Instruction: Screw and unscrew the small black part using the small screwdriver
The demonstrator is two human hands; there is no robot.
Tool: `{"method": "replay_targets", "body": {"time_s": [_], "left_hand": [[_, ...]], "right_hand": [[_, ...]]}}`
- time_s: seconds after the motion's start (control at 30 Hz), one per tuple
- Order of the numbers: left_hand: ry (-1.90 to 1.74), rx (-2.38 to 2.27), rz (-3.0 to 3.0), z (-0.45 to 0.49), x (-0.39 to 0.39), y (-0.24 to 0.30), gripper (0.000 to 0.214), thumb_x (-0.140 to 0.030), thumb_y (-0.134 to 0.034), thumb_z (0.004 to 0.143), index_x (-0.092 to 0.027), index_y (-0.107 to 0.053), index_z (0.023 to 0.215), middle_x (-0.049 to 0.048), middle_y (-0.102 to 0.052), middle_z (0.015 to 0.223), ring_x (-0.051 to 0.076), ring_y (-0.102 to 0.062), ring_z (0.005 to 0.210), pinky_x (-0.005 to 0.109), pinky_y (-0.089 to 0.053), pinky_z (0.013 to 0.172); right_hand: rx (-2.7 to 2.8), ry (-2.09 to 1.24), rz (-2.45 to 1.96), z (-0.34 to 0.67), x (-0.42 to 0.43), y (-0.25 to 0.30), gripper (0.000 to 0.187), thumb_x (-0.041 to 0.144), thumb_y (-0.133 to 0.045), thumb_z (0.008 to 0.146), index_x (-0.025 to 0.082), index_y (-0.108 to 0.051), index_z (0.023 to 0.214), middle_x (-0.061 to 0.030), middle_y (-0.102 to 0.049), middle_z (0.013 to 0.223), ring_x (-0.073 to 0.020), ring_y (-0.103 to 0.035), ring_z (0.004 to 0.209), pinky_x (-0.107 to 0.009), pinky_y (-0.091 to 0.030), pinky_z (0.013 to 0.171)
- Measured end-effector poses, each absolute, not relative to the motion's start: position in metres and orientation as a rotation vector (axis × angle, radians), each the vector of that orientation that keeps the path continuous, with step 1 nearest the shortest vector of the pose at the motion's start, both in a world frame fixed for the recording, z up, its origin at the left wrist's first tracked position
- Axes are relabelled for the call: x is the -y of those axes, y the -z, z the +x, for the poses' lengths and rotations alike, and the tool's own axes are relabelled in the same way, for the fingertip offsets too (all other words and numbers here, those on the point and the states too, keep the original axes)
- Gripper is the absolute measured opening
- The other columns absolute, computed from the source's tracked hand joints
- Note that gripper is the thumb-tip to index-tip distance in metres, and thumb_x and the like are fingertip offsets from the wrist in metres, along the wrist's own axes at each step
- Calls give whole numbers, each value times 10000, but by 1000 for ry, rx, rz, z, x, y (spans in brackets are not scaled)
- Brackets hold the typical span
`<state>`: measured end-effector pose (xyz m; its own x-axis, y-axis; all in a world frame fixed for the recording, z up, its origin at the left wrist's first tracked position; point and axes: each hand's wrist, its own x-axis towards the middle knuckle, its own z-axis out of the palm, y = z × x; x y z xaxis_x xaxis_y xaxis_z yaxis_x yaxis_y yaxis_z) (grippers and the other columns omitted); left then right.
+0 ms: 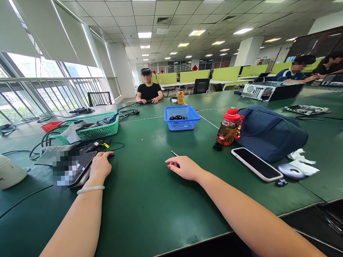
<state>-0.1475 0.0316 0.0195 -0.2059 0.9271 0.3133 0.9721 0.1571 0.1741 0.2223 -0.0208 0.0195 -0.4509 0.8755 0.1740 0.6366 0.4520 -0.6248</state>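
Note:
My left hand point(100, 165) rests on the green table point(151, 204), fingers curled over a small dark object at its fingertips that I cannot make out, beside a tablet point(77, 167). My right hand point(184, 166) lies near the table's middle, fingers bent together, touching a thin metal tool point(174, 154) that pokes out past the fingertips. A white bangle sits on my left wrist.
A blue basket point(181, 117) stands ahead. A green basket point(89, 128) with cables and cloth sits to the left. At right are a red-capped bottle point(229, 128), a navy bag point(270, 132), a phone point(255, 163) and tissues. A person sits at the far end, others at far right.

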Motion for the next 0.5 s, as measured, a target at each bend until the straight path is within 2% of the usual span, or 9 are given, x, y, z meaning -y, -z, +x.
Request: {"method": "replay_targets", "body": {"time_s": [0.3, 0.5], "left_hand": [[688, 2282, -1813, -145, -32, -27, 547, -62, -425, 746, -187, -658, 1225, 120, -648, 1162, 254, -592, 1112, 347, -439, 1013], [819, 2287, -1704, -141, -29, -38, 456, -253, -333, 912, -144, -653, 1217, 169, -668, 1143, 307, -583, 1132, 424, -443, 991]], "right_hand": [[2221, -669, -1268, 223, 22, -21, 304, 321, -528, 917, 228, -693, 1155, -24, -713, 878, -144, -613, 715, -279, -467, 692], [2217, -679, -1261, 224, 20, -19, 311, 329, -528, 916, 226, -693, 1160, -31, -713, 900, -150, -610, 735, -286, -470, 711]]}}
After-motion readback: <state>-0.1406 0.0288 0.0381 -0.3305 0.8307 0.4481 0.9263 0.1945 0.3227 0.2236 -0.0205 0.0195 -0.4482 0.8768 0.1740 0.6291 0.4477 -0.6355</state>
